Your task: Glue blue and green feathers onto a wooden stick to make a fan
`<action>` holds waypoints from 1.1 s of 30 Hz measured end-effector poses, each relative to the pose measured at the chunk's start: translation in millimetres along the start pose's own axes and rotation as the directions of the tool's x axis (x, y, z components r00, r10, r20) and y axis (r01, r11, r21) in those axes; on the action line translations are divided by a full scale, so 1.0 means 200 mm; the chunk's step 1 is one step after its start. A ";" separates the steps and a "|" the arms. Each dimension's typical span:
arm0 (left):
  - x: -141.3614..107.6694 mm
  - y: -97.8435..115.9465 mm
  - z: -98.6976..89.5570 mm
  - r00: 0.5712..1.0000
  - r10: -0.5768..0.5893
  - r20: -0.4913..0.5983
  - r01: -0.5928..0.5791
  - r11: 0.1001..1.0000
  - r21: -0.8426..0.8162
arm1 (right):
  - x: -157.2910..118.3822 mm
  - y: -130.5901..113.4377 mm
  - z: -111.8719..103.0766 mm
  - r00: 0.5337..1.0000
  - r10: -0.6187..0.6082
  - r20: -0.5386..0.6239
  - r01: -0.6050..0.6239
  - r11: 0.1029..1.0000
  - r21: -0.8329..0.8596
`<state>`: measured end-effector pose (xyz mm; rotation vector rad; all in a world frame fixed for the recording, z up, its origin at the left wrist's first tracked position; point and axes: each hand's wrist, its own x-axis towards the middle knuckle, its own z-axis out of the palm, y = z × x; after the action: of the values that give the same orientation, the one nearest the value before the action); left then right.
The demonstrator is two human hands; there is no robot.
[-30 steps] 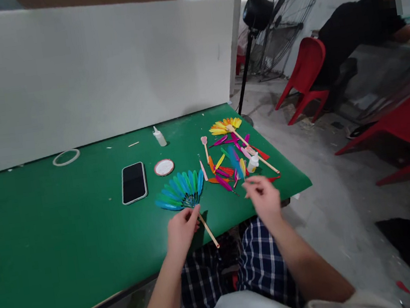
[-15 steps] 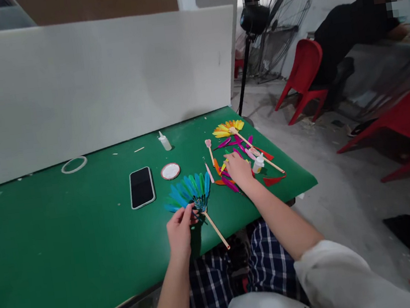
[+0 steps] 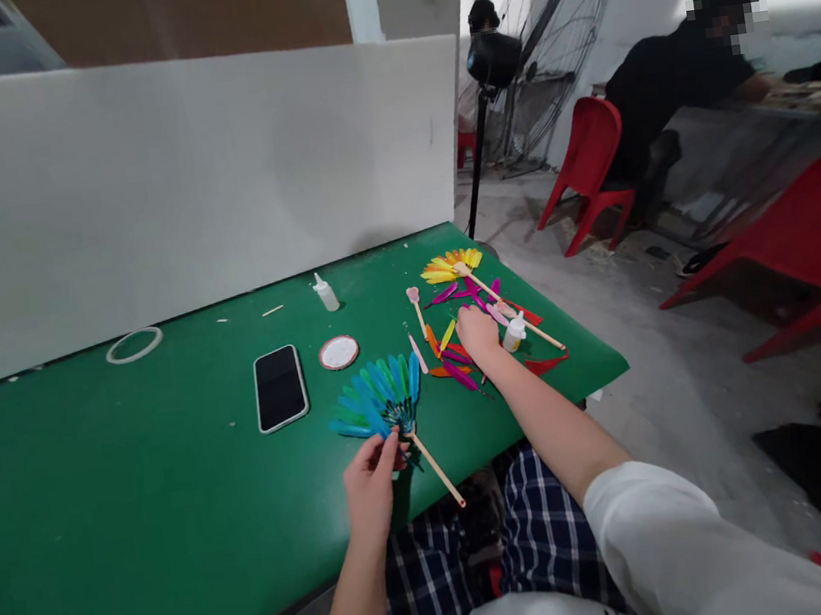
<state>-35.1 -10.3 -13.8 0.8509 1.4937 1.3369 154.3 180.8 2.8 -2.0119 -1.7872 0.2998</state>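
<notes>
A feather fan in blue and green, with a wooden stick handle, lies near the table's front edge. At its lower left, my left hand is closed in a pinch on a blue feather. My right hand reaches down into loose feathers, its fingers curled under and hidden. A yellow feather and magenta feathers lie to its left. Beside it on the right stands a small glue bottle. Behind lies a yellow feather fan on a stick.
On the green table are a phone, a round white lid-like disc, a second dropper bottle and a ring. A white panel borders the back. Red chairs and a seated person are at right.
My right hand has shifted off the yellow feather and curled more. My left hand stays pinched at the blue-green fan. The whole view has tilted slightly.
</notes>
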 end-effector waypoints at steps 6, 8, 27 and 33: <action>0.00 -0.01 -0.01 1.000 0.002 0.010 -0.002 1.000 -0.010 | 0.02 -0.06 -0.16 0.975 -0.097 -0.202 0.152 0.948 0.280; 0.00 -0.01 -0.01 1.000 -0.004 0.015 0.004 1.000 -0.014 | 0.02 -0.08 -0.26 0.962 -0.089 -0.257 0.182 0.914 0.363; -0.01 0.02 0.00 1.000 -0.019 0.011 0.019 1.000 -0.020 | -0.19 -0.14 -0.65 0.681 0.076 -0.728 0.569 0.571 0.592; -0.01 0.03 -0.01 0.999 -0.018 0.033 0.018 1.000 0.007 | -0.32 0.01 -0.43 0.873 0.027 -0.488 0.313 0.736 0.600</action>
<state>-36.1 -11.4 -8.1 0.8576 1.4783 1.2993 184.1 102.6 70.3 -1.2715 -1.2635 0.3112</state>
